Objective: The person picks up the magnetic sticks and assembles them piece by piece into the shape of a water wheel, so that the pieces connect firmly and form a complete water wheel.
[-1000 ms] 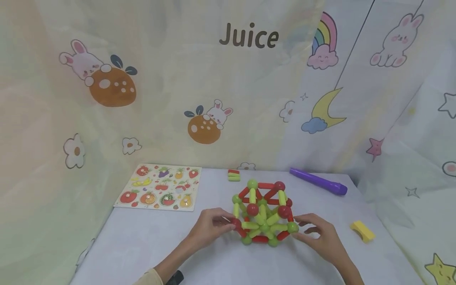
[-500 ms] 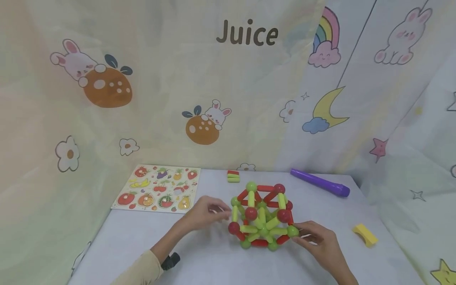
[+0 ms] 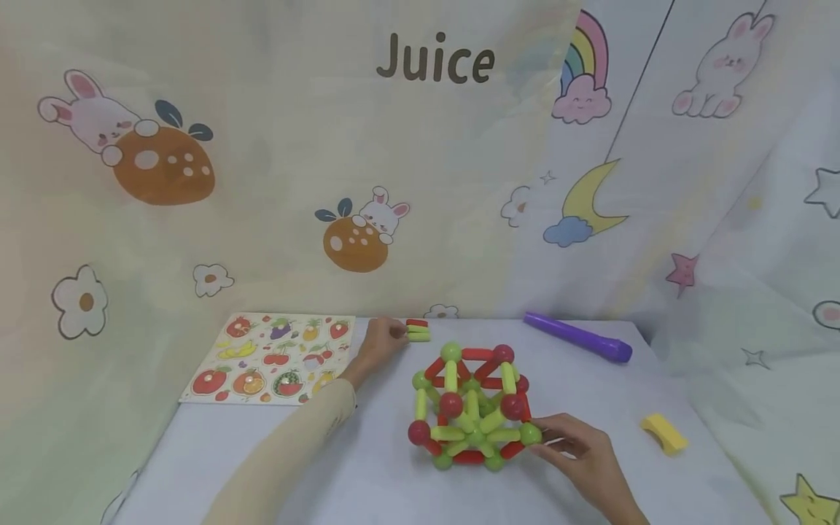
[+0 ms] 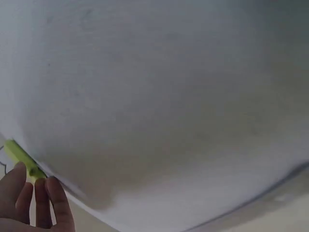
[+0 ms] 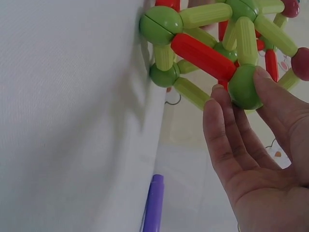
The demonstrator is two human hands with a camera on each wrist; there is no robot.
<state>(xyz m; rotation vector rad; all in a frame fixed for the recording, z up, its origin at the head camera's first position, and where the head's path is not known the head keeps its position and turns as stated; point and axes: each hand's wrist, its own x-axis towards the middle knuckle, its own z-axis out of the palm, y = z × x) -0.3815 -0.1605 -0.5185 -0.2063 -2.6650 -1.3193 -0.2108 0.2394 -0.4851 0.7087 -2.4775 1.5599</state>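
A ball-and-stick structure (image 3: 477,437) of red and green balls joined by red and yellow-green rods stands on the table in the head view. My right hand (image 3: 584,456) pinches a green ball (image 5: 244,87) at its right corner, thumb on one side and fingers on the other. Behind the structure lies a small group of loose rods (image 3: 418,329), red and yellow-green. My left hand (image 3: 379,346) has its fingertips at the left end of these rods. In the left wrist view its fingers are at the end of a yellow-green rod (image 4: 19,155); a firm grip does not show.
A fruit puzzle board (image 3: 216,357) lies at the back left, partly under my left forearm. At the back right is a purple toy microphone (image 3: 577,337). A yellow arch block (image 3: 664,433) lies to the right. A printed curtain (image 3: 446,182) hangs behind the white table (image 3: 367,474).
My left hand has let go of a red ball at the structure's left and moved back to the loose rods. My right hand keeps its pinch on the green ball.
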